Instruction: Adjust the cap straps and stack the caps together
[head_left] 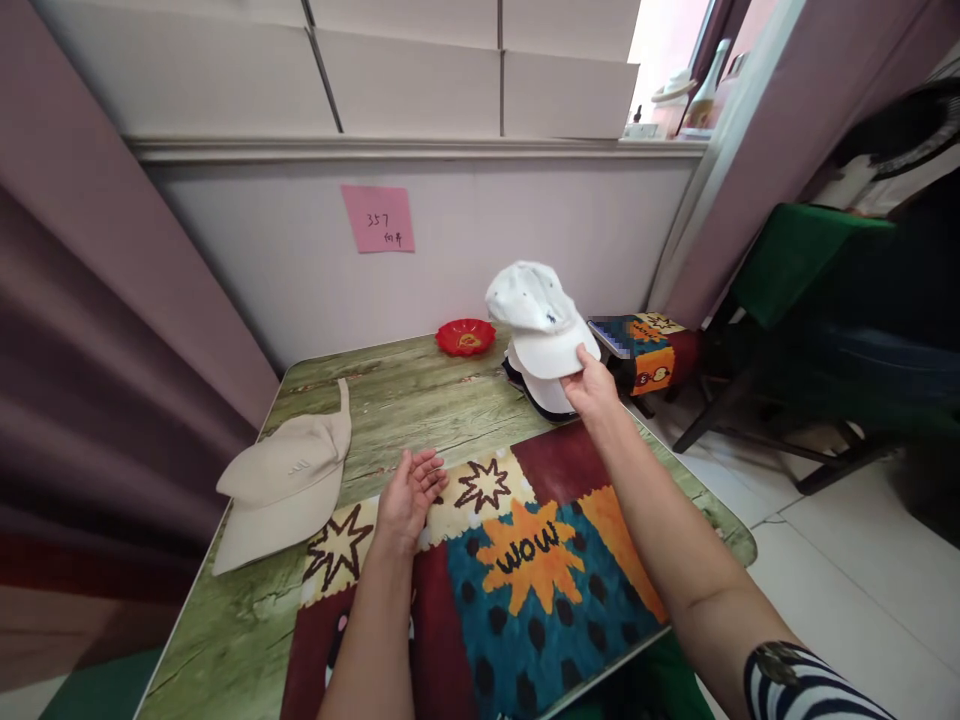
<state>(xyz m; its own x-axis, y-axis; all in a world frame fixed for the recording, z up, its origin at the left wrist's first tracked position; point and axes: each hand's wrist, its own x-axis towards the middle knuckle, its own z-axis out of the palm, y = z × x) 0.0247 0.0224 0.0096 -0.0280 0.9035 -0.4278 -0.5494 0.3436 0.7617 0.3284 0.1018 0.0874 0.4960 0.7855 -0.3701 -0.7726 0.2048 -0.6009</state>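
Note:
My right hand point(592, 388) grips the brim of a white cap point(551, 325) with a small dark logo, its thumb on top of the brim. The cap is tilted over a stack at the table's back right, where another white cap point(546, 390) and a dark brim show beneath it. Palm up and fingers loosely spread, my left hand point(414, 490) holds nothing above the patterned mat point(525, 610). A beige cap point(289, 480) lies at the table's left, its brim toward the front and its strap pointing back.
A red scalloped dish point(465, 338) sits at the back edge of the wooden-patterned table point(405, 400). Behind it, a pink note point(379, 219) is stuck to the wall. Right of the table are a patterned stool point(656, 350) and a dark chair with green cloth point(810, 250).

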